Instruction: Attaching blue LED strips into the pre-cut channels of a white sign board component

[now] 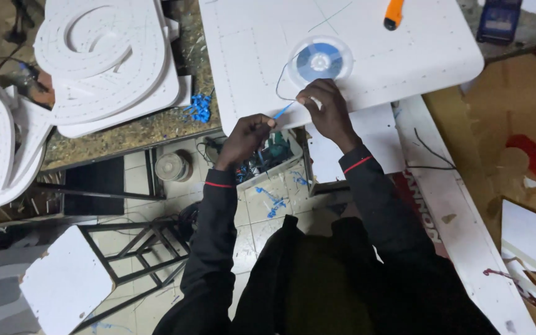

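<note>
At the near edge of the white foam board (367,68), the left hand (247,138) has its fingers pinched on a short blue wire piece (283,111). The right hand (325,107), just beside it on the board, has its fingers closed on a thin wire (278,79) curving up to the clear spool (319,61). An orange cutter (394,13) lies at the board's far edge, well apart from both hands.

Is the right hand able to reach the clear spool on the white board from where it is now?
Probably yes. The right hand rests on the white board just below the clear spool, and nothing lies between them. It pinches a thin wire, which it may need to release first.
</note>
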